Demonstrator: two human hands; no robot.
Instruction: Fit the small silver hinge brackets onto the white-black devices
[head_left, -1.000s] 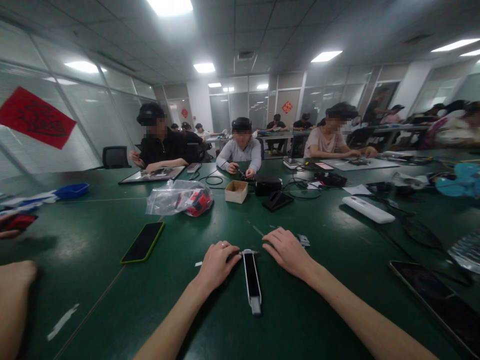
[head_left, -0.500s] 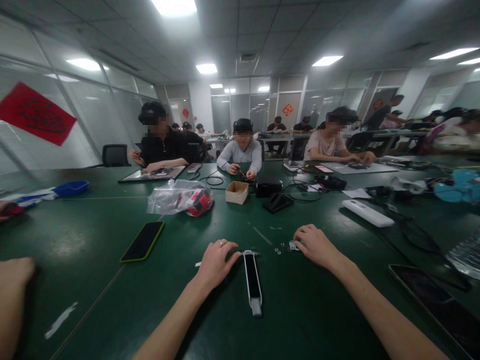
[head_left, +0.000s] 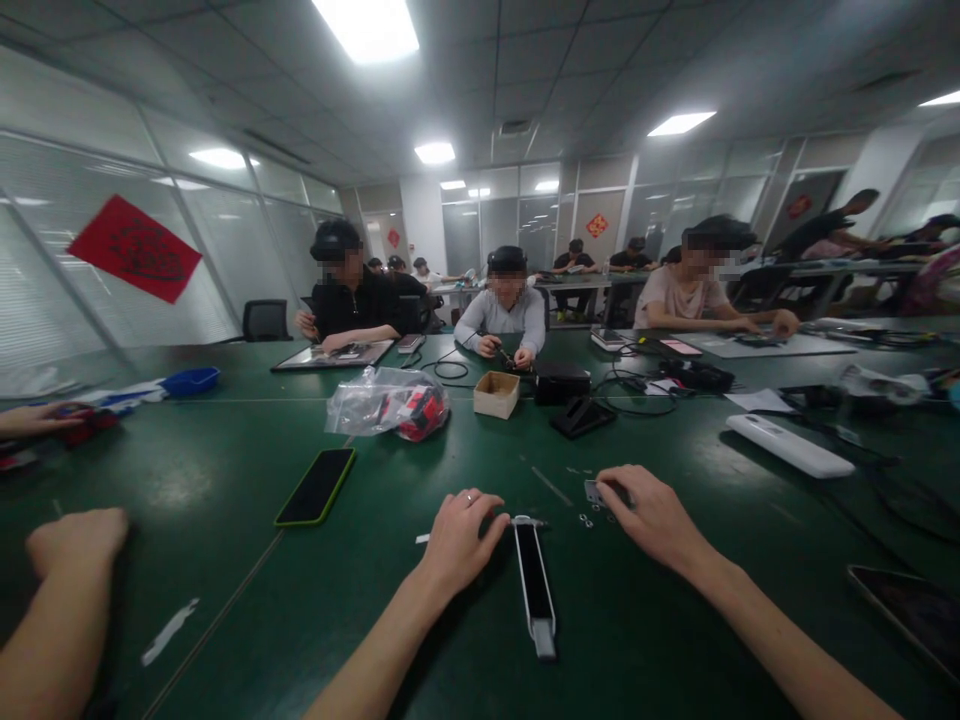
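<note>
My left hand (head_left: 466,532) rests on the green table with fingers loosely bent and apart. Its thumb tip is beside the crosspiece at the top of a slim white-framed device with a long black face (head_left: 533,575). Whether it touches that crosspiece I cannot tell. Farther right, my right hand (head_left: 651,510) is closed, thumb and fingertips on the edge of a small grey metal plate (head_left: 592,491). Several tiny ring-like metal pieces (head_left: 586,521) lie just below the plate. A white strip (head_left: 422,539) shows left of my left hand.
A green-edged phone (head_left: 316,487), a plastic bag with red items (head_left: 390,403), a small open box (head_left: 496,395) and a black stand (head_left: 583,417) lie ahead. At right are a white power bank-like block (head_left: 789,446) and a dark tablet-like device (head_left: 904,610). Another person's arm (head_left: 71,590) rests at left.
The whole view has shifted, so things appear farther right and slightly lower. My right hand stays at the metal plate, which now looks turned. A neighbour's second hand shows at far left.
</note>
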